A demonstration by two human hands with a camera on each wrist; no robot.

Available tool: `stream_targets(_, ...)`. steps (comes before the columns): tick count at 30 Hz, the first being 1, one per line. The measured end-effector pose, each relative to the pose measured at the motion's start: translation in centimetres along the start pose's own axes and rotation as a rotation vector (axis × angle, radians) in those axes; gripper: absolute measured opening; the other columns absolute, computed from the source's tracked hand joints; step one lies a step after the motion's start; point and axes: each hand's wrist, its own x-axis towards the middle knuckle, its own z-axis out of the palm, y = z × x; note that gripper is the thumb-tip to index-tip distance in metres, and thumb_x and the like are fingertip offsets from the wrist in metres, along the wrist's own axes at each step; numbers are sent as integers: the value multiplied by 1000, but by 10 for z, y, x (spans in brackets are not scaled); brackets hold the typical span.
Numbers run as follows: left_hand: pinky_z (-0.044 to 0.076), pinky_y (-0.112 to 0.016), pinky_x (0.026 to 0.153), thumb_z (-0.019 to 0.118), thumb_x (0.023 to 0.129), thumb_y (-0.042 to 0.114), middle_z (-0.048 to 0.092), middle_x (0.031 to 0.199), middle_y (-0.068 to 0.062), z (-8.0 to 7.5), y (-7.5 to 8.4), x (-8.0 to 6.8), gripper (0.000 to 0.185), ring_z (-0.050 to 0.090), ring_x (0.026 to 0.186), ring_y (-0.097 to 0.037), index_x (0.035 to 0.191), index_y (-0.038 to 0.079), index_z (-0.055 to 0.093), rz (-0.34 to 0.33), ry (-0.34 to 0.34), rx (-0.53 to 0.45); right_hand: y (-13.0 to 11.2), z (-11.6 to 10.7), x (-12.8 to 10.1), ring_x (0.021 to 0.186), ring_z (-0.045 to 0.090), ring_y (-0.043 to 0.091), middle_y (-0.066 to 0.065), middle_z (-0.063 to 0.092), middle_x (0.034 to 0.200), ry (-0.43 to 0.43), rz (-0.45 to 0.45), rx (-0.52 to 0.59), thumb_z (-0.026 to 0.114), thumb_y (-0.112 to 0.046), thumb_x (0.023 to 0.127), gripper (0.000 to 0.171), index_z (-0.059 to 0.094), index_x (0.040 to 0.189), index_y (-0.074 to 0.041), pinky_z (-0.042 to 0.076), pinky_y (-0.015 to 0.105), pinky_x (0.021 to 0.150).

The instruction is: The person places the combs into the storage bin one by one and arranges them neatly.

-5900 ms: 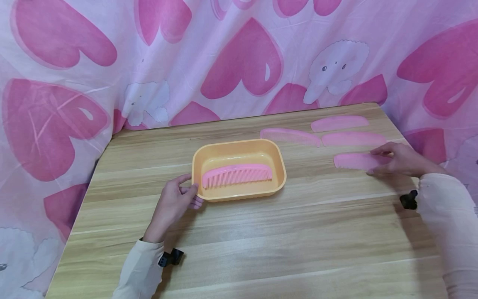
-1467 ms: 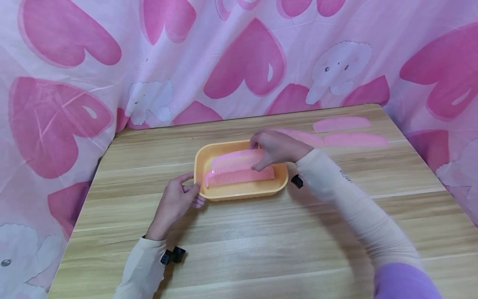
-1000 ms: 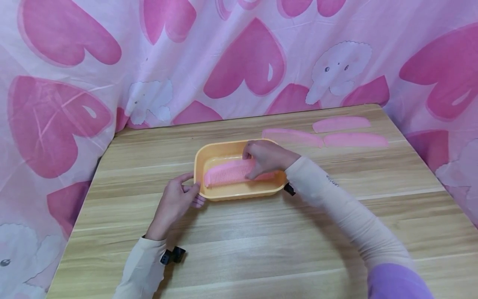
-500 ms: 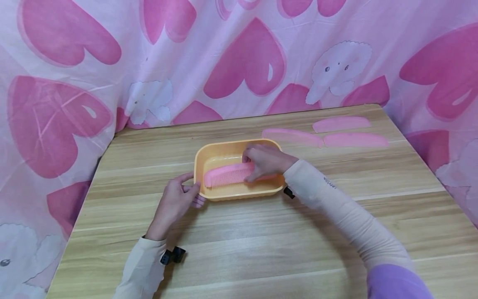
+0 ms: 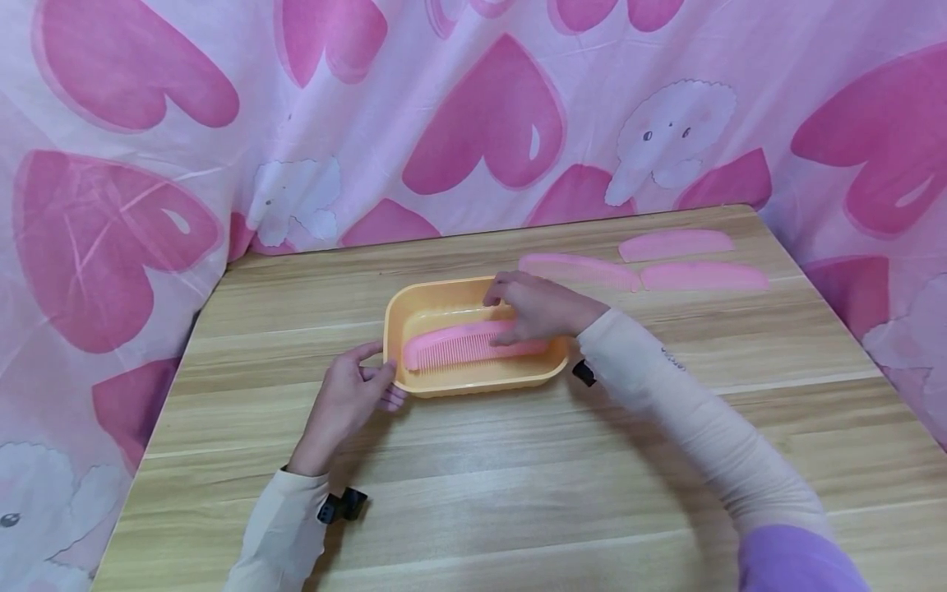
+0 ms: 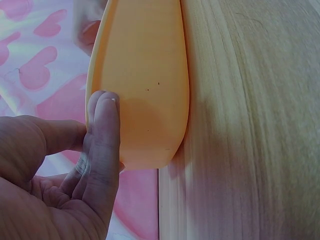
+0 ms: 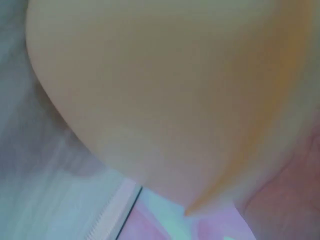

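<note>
A pale orange oblong basin [image 5: 473, 386] stands on the wooden table with pink comb [image 5: 451, 345] lying inside, teeth toward the person. At its left end my left hand [image 5: 348, 403] grips the rim; in the left wrist view, straight fingers [image 6: 102, 145] lie along the outer wall of the basin [image 6: 142, 85] while the thumb is at the rim. My right hand [image 5: 543, 306] is over the basin's right half, thumb and fingers spread apart, hiding part of the comb's right end. The right wrist view is blurred, mostly filled by the basin's wall [image 7: 145, 100].
Behind and right of the basin lie three more combs on the table: one near its back corner [image 5: 580, 270], a rear comb [image 5: 676, 244] and a right-hand comb [image 5: 706, 276]. A pink heart-patterned curtain [image 5: 473, 123] hangs along the table's back and sides.
My right hand has brought a comb from the table's right side into the basin, onto the one there. Its fingers have since spread and risen off it. The left hand has stayed put.
</note>
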Motion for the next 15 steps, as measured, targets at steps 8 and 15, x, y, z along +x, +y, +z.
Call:
stream_targets(8,65,-33,64,55,104,7,74,79,-14,1,1,0,46,72,67,-21,148,-4,44,3,3,17,15,-22,-13,113,57,33,16,63,123,54,4,47,86,-28,82,55,67,123,4,53,44,98)
stream_targets(15,65,-34,63,55,104,7,74,79,-14,0,0,-1,46,72,67,-22,148,-3,44,-4,3,23,33,-39,-27,115,58,31,14,60,126,95,88,65,86,-28,82,58,64,127,2,52,46,98)
